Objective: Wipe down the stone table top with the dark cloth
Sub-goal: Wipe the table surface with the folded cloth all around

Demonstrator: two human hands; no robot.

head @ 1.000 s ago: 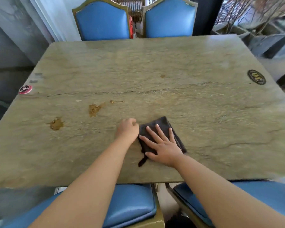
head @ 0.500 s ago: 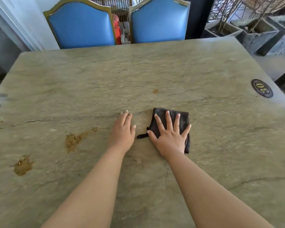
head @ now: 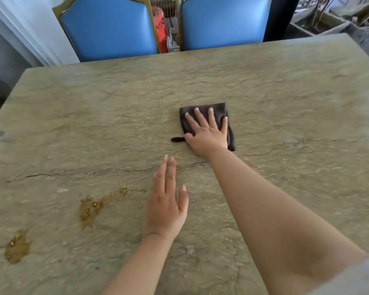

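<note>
Right hand (head: 207,133) presses flat, fingers spread, grip open, on folded dark cloth (head: 217,109) mid stone tabletop (head: 285,103). Left hand (head: 166,201) flat, open, nearer. Brown spill stains (head: 90,209) near left. Two blue chairs (head: 109,26) far side.

The scene was lit evenly by soft daylight, and only faint shadows were cast on the counter (head: 264,86). Slight motion blur was seen at the left edge, and straight lines were bowed by wide-angle distortion.
</note>
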